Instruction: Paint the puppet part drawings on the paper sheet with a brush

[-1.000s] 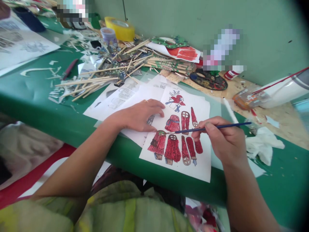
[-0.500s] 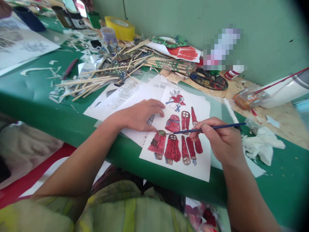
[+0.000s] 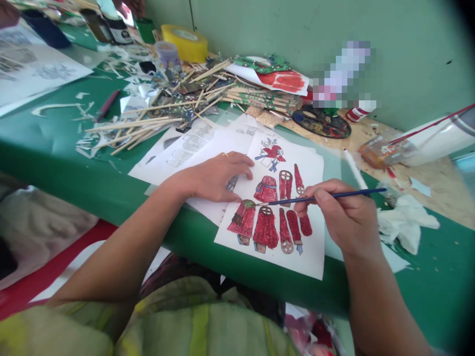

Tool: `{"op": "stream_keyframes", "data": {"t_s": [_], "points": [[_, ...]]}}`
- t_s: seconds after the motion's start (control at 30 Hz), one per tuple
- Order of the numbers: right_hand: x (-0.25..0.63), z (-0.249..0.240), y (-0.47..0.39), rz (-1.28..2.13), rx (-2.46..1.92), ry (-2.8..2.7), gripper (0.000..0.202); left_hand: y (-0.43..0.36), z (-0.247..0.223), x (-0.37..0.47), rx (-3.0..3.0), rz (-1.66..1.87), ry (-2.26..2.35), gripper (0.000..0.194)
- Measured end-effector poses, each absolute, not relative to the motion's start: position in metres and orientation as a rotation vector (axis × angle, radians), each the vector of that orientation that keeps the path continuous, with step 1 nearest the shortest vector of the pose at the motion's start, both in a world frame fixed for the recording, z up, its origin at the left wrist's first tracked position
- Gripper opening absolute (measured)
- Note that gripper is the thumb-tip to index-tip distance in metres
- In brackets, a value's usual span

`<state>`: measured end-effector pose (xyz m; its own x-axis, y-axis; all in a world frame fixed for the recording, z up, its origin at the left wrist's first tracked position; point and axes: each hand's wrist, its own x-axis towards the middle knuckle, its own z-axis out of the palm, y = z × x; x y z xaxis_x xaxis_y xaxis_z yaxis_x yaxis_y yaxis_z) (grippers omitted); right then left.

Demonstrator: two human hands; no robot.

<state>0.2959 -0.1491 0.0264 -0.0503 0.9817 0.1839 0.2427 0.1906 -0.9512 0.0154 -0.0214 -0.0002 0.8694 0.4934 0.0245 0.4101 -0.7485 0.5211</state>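
A white sheet (image 3: 308, 252) bears several printed shapes painted mostly dark red, with a bird-like figure in red and blue at its top. My right hand (image 3: 343, 215) pinches a thin blue paintbrush (image 3: 356, 192), held nearly level. The brush tip is by the green patch on top of the left red shape (image 3: 245, 217); whether it touches the paper I cannot tell. My left hand (image 3: 218, 178) lies on the left part of the sheet, fingers apart, thumb close to that same shape. Other printed sheets (image 3: 159, 158) stick out under my left hand.
Behind the sheets lie heaped wooden sticks (image 3: 148, 123) and paper scraps. A paint palette (image 3: 322, 121), a small red-and-white bottle (image 3: 359, 111) and a clear cup (image 3: 382, 148) stand toward the wall. Crumpled tissue (image 3: 406, 222) lies at right. Yellow tape (image 3: 184, 43) and paint jars (image 3: 118, 32) are farther back.
My right hand has shifted slightly to the right with the paintbrush, its tip staying by the green patch. My left hand and the sheet look still.
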Motion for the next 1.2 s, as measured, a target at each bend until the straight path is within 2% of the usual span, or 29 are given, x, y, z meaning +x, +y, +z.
{"op": "stream_keyframes", "data": {"t_s": [0.8,1.2], "points": [[0.2933,0.0325,-0.1485,0.896,-1.311,-1.620,0.017,-0.0213,-0.0010,0.0154,2.535,0.242,0.650,0.047],[0.2929,0.0329,-0.1499,0.923,-1.267,-1.506,0.016,-0.0200,-0.0026,0.0145,2.534,0.244,0.646,0.047]]}}
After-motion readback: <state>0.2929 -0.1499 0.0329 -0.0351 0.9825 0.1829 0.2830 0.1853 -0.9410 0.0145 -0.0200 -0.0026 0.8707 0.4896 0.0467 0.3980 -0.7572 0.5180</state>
